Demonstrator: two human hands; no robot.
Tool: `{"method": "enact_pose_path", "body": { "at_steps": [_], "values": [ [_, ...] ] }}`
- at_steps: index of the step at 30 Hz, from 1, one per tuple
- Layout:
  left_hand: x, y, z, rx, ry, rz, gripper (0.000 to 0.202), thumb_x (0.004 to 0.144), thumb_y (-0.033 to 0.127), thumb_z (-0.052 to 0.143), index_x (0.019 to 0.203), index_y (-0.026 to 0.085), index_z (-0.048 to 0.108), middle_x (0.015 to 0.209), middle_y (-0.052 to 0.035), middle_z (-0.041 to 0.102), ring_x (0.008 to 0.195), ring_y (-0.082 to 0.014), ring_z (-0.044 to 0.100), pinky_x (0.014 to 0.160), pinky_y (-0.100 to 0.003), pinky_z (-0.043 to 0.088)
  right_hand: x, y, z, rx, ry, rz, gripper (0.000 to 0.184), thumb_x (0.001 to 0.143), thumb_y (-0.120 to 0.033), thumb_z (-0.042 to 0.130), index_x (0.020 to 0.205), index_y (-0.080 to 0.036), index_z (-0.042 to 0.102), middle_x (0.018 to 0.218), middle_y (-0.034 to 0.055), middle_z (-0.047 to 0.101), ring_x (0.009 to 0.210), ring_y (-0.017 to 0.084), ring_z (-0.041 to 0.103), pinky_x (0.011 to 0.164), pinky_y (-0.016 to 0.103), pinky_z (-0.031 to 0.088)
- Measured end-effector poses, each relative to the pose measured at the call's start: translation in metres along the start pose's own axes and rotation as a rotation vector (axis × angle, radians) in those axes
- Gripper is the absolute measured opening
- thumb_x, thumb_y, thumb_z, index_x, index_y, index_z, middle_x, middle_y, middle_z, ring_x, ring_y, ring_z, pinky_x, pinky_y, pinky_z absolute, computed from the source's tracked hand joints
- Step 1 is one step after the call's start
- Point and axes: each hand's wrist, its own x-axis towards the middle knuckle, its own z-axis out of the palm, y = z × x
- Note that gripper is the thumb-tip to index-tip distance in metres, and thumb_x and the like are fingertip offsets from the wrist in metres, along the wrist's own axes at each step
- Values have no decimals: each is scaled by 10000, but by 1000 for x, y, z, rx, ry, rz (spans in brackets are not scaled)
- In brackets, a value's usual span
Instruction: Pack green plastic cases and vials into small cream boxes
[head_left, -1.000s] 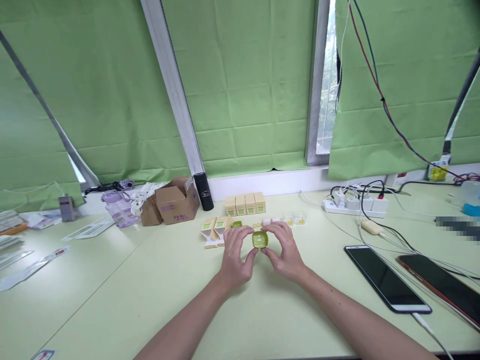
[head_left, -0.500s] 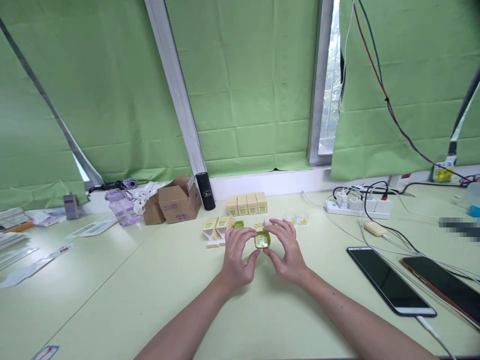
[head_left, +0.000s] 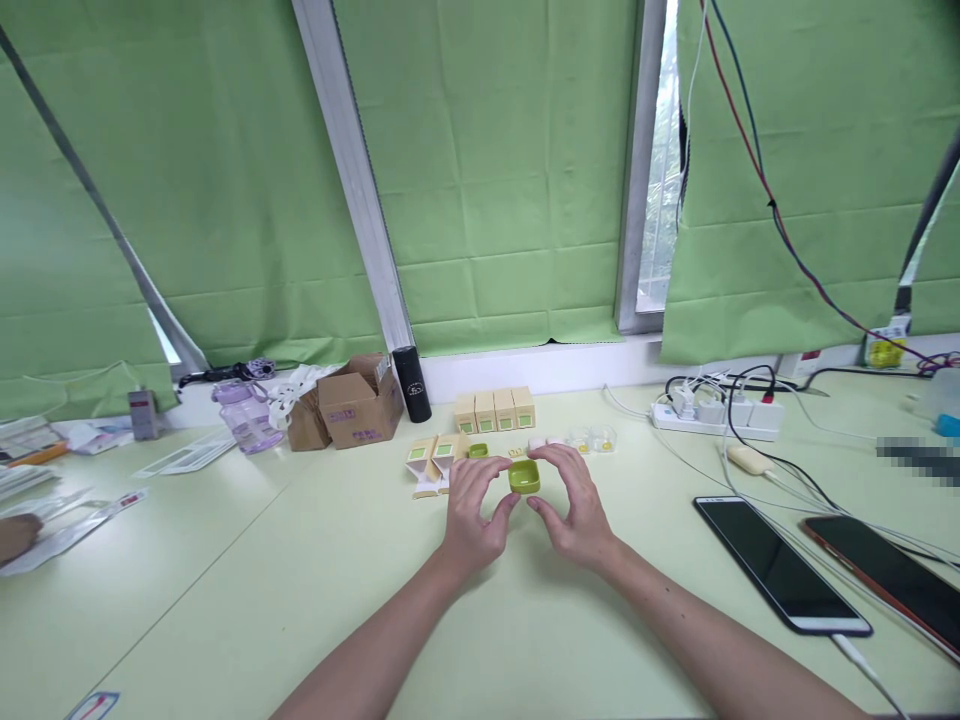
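A small olive-green square box [head_left: 524, 478] is held just above the table, its hollow inside facing me. My left hand [head_left: 474, 515] pinches its left side between thumb and fingers. On the right side, my right hand [head_left: 576, 512] grips it the same way. Behind my left fingers lie another small green piece [head_left: 478, 451] and two opened cream cartons [head_left: 435, 455] with green labels. Several tiny yellow pieces [head_left: 516, 452] rest beyond the box. Past my right fingers are clear round cups [head_left: 602, 440] with yellow bits inside.
Several closed cream cartons [head_left: 495, 410] stand in a row at the back, by a black cylinder [head_left: 412, 384] and a cardboard box [head_left: 360, 405]. Right are phones [head_left: 780, 560], cables and a power strip [head_left: 716, 415]. Another person's hand, apparently [head_left: 19, 537], shows at the left edge.
The green box has tilted in my fingers, and its inside now looks olive instead of pale and shiny. A brownish, hand-like shape has come in at the left edge.
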Motion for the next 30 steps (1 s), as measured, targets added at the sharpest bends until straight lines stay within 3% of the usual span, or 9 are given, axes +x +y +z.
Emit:
{"method": "enact_pose_path", "body": {
  "at_steps": [4, 9, 17, 30],
  "values": [
    [1, -1, 2, -11, 26, -37, 232, 980, 302, 648, 1205, 245, 661, 1083, -76, 769, 884, -232, 690, 906, -448, 479, 0, 0, 0, 3, 21, 0, 494, 912, -220, 606, 1392, -275, 502, 1327, 113, 628, 1299, 346, 535, 1127, 608, 430],
    [1, -4, 5, -26, 49, -72, 214, 984, 325, 659, 1176, 236, 691, 1019, -63, 785, 814, -213, 691, 898, -444, 486, -1, 4, 3, -7, 33, -28, 494, 901, -189, 610, 1377, -275, 505, 1302, 109, 633, 1286, 341, 537, 1121, 614, 434],
    [0, -7, 8, -34, 55, -164, 225, 990, 398, 654, 1113, 235, 748, 918, -52, 800, 827, -226, 725, 910, -457, 500, -1, 7, 5, -28, 44, -55, 477, 933, -157, 585, 1381, -298, 501, 1303, 105, 653, 1282, 333, 565, 1103, 609, 457],
    [-3, -15, 15, -86, 102, -440, 339, 945, 522, 664, 925, 221, 819, 887, -72, 806, 885, -252, 723, 807, -412, 577, -3, 10, 8, -31, -27, -18, 438, 958, -189, 603, 1378, -303, 558, 1268, 96, 677, 1225, 327, 589, 1046, 574, 496]
  ]
}}
